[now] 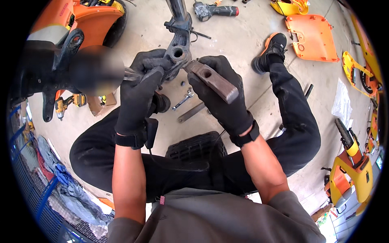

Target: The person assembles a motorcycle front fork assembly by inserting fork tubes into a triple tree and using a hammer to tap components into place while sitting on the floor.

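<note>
My left hand (139, 91), in a black glove, is closed at the left side of a black metal bracket (178, 52) with a round hole. A shiny metal piece (131, 74) shows beside its fingers; whether the hand holds it too, I cannot tell. In my right hand (223, 93), also gloved, is a hammer, its brown, worn head (212, 80) lying across the top of the hand with a dark hole in it. One end of the head is close against the bracket; the handle is hidden. A black tube (177, 10) rises from the bracket.
A combination wrench (183, 99) and a flat metal bar (191, 113) lie between my legs. Ahead lies a cordless power tool (214, 11); a yellow one (69, 104) is at left. An orange panel (312, 37) and yellow vehicle parts (351, 174) are at right. A blurred black part is nearby left.
</note>
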Action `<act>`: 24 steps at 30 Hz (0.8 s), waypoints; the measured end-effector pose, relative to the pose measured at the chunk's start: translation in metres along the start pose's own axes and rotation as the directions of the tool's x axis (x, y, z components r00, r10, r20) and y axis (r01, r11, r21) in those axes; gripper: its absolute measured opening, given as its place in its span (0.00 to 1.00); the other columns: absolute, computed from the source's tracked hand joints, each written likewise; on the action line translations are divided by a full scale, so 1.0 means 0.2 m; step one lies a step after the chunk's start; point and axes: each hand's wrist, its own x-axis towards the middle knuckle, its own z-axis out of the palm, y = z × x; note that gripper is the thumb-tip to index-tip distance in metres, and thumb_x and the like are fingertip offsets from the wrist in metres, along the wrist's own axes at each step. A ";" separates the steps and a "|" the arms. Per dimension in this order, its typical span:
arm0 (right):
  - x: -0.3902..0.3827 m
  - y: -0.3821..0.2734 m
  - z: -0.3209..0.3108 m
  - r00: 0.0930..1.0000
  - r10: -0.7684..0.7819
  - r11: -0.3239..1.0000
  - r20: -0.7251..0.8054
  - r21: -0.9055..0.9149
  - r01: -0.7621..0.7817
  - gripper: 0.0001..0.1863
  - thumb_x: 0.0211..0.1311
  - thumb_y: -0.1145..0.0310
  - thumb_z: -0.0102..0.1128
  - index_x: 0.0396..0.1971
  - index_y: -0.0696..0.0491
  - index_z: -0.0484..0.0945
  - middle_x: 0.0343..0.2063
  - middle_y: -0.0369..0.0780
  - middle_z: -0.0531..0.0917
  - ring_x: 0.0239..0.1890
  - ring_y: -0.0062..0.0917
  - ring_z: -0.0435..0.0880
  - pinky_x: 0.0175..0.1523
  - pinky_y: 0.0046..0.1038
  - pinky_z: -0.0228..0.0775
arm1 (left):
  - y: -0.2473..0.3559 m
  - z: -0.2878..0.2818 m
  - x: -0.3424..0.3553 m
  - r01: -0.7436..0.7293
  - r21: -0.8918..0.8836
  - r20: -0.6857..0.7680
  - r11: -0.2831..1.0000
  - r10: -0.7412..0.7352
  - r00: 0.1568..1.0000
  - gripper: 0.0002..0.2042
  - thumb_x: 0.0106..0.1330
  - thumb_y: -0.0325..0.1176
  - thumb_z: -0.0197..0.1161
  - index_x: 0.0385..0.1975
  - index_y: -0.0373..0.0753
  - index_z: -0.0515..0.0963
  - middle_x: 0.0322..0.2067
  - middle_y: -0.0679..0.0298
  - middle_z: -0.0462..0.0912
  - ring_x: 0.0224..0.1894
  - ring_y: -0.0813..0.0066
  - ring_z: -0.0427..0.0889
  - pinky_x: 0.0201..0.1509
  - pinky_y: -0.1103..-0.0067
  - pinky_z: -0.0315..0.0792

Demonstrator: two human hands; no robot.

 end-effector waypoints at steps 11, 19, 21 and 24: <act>-0.01 -0.03 0.01 0.996 0.038 0.999 0.079 -0.028 -0.036 0.17 0.59 0.73 0.69 0.45 0.57 0.74 0.35 0.45 0.82 0.33 0.41 0.86 0.35 0.34 0.77 | -0.03 0.01 -0.03 0.017 -0.083 -0.048 0.996 -0.021 0.999 0.15 0.67 0.25 0.57 0.52 0.29 0.74 0.43 0.63 0.82 0.46 0.78 0.79 0.56 0.78 0.72; 0.01 -0.02 0.01 0.998 0.045 0.999 0.053 -0.029 -0.044 0.16 0.58 0.73 0.69 0.45 0.56 0.76 0.35 0.44 0.80 0.32 0.40 0.85 0.36 0.34 0.77 | -0.03 0.02 -0.01 -0.025 -0.011 -0.068 1.000 0.025 0.997 0.13 0.67 0.26 0.58 0.51 0.31 0.76 0.46 0.61 0.81 0.48 0.78 0.78 0.57 0.78 0.72; 0.01 -0.04 0.01 0.993 0.097 0.995 0.066 -0.004 -0.097 0.16 0.57 0.73 0.70 0.44 0.55 0.77 0.36 0.44 0.80 0.32 0.39 0.84 0.36 0.34 0.77 | -0.04 0.03 -0.02 -0.032 -0.031 -0.072 0.999 0.029 0.997 0.13 0.68 0.26 0.58 0.51 0.31 0.76 0.45 0.62 0.81 0.48 0.79 0.78 0.57 0.78 0.72; 0.01 -0.05 0.01 0.996 0.069 0.998 0.052 0.006 -0.069 0.15 0.57 0.73 0.70 0.44 0.56 0.77 0.37 0.44 0.79 0.32 0.40 0.84 0.36 0.35 0.77 | -0.05 0.03 -0.02 -0.026 -0.071 -0.066 0.997 0.021 0.998 0.14 0.68 0.26 0.58 0.52 0.31 0.75 0.45 0.62 0.81 0.47 0.80 0.78 0.56 0.78 0.72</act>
